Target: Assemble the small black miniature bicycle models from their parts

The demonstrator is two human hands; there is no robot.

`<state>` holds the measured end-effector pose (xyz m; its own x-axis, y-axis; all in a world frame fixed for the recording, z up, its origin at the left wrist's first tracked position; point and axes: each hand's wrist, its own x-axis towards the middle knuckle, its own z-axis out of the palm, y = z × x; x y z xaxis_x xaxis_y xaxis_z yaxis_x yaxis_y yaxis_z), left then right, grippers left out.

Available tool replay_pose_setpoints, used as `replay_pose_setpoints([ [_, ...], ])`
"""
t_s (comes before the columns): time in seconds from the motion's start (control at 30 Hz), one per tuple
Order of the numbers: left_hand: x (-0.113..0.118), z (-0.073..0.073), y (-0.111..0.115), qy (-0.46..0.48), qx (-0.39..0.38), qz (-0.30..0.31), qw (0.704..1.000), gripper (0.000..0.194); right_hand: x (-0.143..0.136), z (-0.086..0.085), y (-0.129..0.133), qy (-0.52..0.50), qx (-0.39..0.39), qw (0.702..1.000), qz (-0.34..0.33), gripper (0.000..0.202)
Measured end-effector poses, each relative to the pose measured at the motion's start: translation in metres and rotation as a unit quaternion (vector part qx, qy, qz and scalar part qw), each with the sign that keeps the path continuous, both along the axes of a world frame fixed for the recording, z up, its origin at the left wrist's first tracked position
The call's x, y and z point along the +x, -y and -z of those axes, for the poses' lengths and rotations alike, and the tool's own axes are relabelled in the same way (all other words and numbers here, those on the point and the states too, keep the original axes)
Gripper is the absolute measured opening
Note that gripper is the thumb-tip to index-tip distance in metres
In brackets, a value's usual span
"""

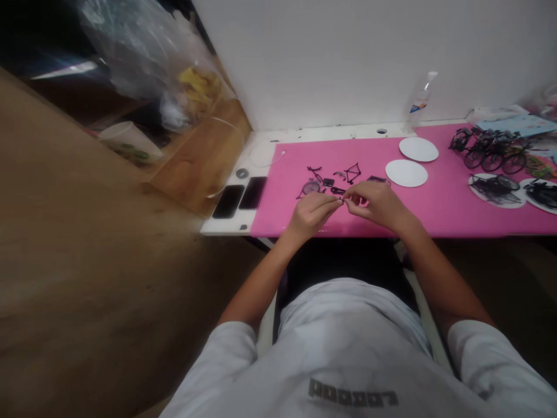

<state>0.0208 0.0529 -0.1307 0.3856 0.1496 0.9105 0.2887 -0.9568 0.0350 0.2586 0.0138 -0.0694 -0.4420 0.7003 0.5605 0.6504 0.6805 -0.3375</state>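
Note:
My left hand (pixel 314 212) and my right hand (pixel 373 203) meet over the front of the pink mat (pixel 278 215). Thumb and fingers of both pinch at a tiny dark piece (pixel 342 200), too small to name. Just beyond the hands lie loose black parts of a miniature bicycle: a spoked wheel (pixel 311 187), a frame (pixel 353 172), a forked piece (pixel 315 172) and a small block (pixel 328 182). Another dark part (pixel 378 179) lies behind my right hand, partly hidden by it.
Two white plates (pixel 418 149) lie right of centre. Further right stand several model bicycles (pixel 487 148), with a plate of black parts (pixel 496 190) in front. Two dark phones (pixel 253 193) lie at the left end. A clear bottle (pixel 421 103) stands by the wall.

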Motion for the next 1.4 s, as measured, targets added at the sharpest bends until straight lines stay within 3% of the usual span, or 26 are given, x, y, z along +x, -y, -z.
replay_pose_setpoints([
  [0.13,-0.004,-0.004,0.0,0.006,0.002,0.031,0.999,0.019,-0.002,0.001,0.0,-0.017,-0.022,1.0,-0.007,0.012],
  [0.47,-0.004,-0.013,0.004,0.011,0.059,0.03,0.998,0.028,-0.001,-0.007,0.005,-0.082,-0.12,0.989,-0.031,0.013],
  [0.63,-0.005,-0.015,0.007,0.0,0.043,0.02,0.999,0.022,0.0,-0.009,0.006,-0.096,-0.124,0.987,-0.036,0.014],
  [0.87,-0.003,-0.009,0.004,0.026,-0.036,0.003,0.999,0.008,-0.001,-0.012,0.007,-0.101,-0.13,0.986,-0.035,0.015],
  [1.17,0.001,-0.005,0.004,0.055,-0.039,0.01,0.998,0.01,-0.002,-0.01,0.006,-0.111,-0.124,0.986,-0.031,0.013],
  [1.4,0.0,-0.01,0.005,0.046,-0.01,0.012,0.999,0.014,-0.002,-0.009,0.005,-0.107,-0.123,0.986,-0.029,0.013],
])
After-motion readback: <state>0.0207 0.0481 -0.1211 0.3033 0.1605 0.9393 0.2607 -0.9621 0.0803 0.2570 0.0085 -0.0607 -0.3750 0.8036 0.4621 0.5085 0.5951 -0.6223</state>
